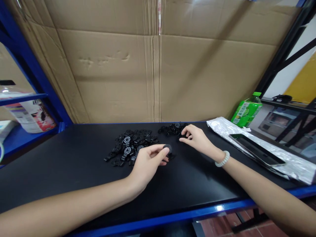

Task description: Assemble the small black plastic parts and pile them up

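My left hand [150,161] pinches a round black part [168,148] between thumb and fingertips, above the black tabletop [81,161]. Behind and left of it lies a large pile of black plastic parts [133,141], a few with grey spoked discs facing up. My right hand [195,138], with a pale beaded bracelet on the wrist, is at the right edge of a smaller pile of black pieces [171,129]. Its thumb and index finger are curved towards each other at the pile; whatever lies between them is too dark and small to make out.
A phone-like black device [256,149] rests on silvery wrapping [222,126] at the right. Behind stand a green bottle [247,110] and a cardboard wall [111,79]. A large labelled bottle [29,113] occupies the blue shelf at left.
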`<state>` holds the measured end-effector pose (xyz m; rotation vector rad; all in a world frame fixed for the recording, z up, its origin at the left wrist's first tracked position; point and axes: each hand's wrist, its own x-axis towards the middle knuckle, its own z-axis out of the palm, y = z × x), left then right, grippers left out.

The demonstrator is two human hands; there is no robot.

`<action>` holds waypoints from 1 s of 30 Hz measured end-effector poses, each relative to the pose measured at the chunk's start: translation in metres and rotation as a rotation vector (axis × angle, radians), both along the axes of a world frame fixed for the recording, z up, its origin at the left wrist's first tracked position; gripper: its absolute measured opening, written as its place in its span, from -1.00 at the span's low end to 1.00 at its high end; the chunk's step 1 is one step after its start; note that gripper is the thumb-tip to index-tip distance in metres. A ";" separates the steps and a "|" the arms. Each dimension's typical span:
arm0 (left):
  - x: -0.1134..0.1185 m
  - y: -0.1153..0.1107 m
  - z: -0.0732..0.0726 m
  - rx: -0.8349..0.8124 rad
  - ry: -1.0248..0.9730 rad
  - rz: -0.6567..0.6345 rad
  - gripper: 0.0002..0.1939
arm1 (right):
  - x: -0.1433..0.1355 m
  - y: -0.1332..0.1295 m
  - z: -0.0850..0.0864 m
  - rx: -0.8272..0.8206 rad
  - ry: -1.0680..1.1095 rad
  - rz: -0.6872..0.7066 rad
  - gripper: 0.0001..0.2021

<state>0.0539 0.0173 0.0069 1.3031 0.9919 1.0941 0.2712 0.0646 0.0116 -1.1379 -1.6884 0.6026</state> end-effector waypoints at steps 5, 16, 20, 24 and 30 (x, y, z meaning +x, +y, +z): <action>-0.011 -0.001 0.007 0.023 0.002 0.005 -0.75 | -0.033 -0.028 0.002 -0.019 0.113 0.343 -0.59; -0.029 -0.008 -0.003 0.133 0.148 -0.171 -0.73 | -0.063 -0.042 -0.011 -0.259 0.253 0.357 -0.74; -0.027 -0.013 -0.001 0.178 0.170 -0.185 -0.78 | -0.069 -0.047 -0.012 -0.187 0.233 0.257 -0.72; -0.028 -0.014 0.001 0.158 0.157 -0.150 -0.80 | -0.071 -0.050 -0.012 -0.194 0.249 0.281 -0.74; -0.033 -0.013 0.004 0.251 0.165 -0.069 -0.81 | -0.069 -0.050 -0.008 -0.225 0.265 0.372 -0.76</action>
